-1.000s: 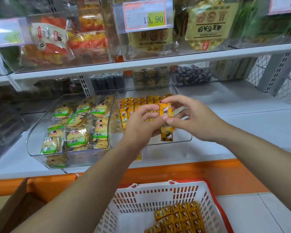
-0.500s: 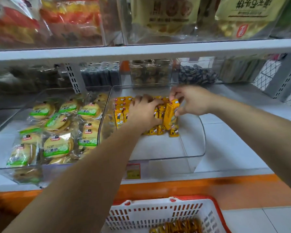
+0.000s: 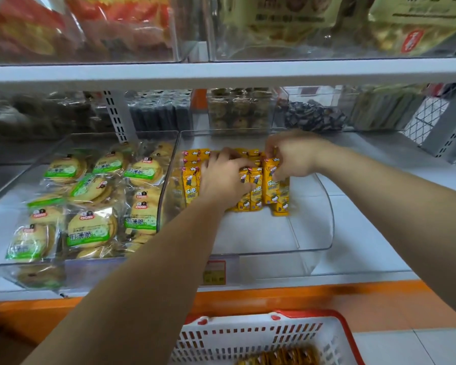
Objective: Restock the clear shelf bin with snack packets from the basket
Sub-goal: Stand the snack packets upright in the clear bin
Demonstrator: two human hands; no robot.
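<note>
A clear shelf bin on the middle shelf holds a row of small yellow snack packets at its back. My left hand lies palm down on the packets, fingers spread over them. My right hand pinches an upright yellow packet at the right end of the row. A white basket with a red rim sits low in the foreground, and more yellow packets lie in it.
A second clear bin on the left is full of green-labelled biscuit packs. An upper shelf hangs close above my hands. Jars and dark snacks stand behind the bins. A price tag is fixed to the shelf front.
Both hands moved forward from in front of the bin into it. The packet held between them now stands at the right end of the row. My head dropped closer to the shelf.
</note>
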